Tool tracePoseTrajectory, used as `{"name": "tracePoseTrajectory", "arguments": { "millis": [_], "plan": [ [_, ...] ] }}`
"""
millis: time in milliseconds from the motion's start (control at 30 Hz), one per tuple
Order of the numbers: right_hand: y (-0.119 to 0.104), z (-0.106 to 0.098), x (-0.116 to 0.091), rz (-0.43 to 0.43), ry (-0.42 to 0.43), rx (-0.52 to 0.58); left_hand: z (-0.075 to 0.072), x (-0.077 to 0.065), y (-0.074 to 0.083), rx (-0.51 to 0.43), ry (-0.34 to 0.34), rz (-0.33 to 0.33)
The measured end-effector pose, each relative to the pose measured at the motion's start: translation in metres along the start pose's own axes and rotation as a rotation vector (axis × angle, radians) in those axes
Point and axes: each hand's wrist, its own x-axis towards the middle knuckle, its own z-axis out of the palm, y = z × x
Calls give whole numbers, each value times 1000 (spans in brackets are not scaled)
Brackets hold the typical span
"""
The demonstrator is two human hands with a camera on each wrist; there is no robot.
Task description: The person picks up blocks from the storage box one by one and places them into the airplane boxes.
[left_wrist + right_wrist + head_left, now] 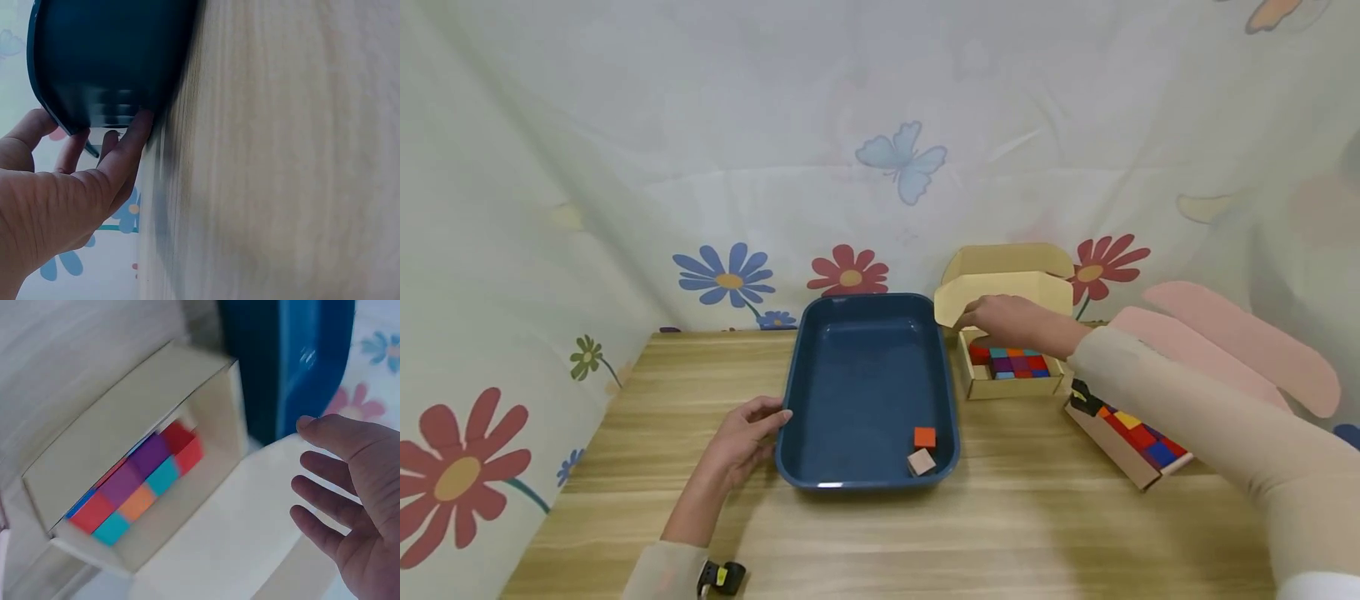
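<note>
My left hand (741, 442) holds the left side of a deep blue tray (865, 483), with a fingertip over the rim and other fingers against the outer wall. The left wrist view shows these fingers on the tray's wall (106, 69). In the tray's near right corner lie an orange-red cube (925, 437) and a plain wooden cube (921, 462). My right hand (1011, 321) hovers over an open cardboard box (1015, 387) of coloured cubes. In the right wrist view its fingers are spread and hold nothing, beside the box's lid; purple, red, teal and orange cubes (128, 484) show inside.
A second open box (1116, 446) with coloured cubes stands at an angle on the right, partly under my right sleeve; its pink lid (1240, 350) leans back. A flowered cloth (775, 167) hangs behind the wooden table (925, 542).
</note>
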Motion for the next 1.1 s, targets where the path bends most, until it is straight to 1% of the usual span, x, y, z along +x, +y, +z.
{"name": "tracePoseTrajectory", "arguments": {
  "millis": [133,267,367,467,533,600,700,767,900,1000,1100],
  "plan": [
    [-27,-12,2,-119,19,-40,-1,2,1,-10,-3,-1],
    [-61,-14,7,-219,-12,-35,-2,2,1,-17,4,-6],
    [-87,-11,12,-284,-83,-7,-2,2,2,-17,5,-2],
    [-112,-3,15,-351,-179,17,-3,2,1,-24,4,0],
    [-126,5,18,-403,-233,-5,-3,2,0,-24,4,-4],
    [-137,13,20,-447,-267,-58,-3,2,-1,-20,6,-6],
    [-147,25,23,-488,-289,-123,-2,1,-3,-16,9,-6],
    [-151,30,24,-492,-298,-144,-1,1,-3,-18,10,-2],
    [-153,36,28,-484,-340,-123,-1,2,-3,-17,8,2],
    [-155,41,29,-486,-352,-151,-1,2,-2,-14,8,0],
    [-156,46,30,-488,-337,-205,-1,2,-2,-18,8,1]
  ]
}}
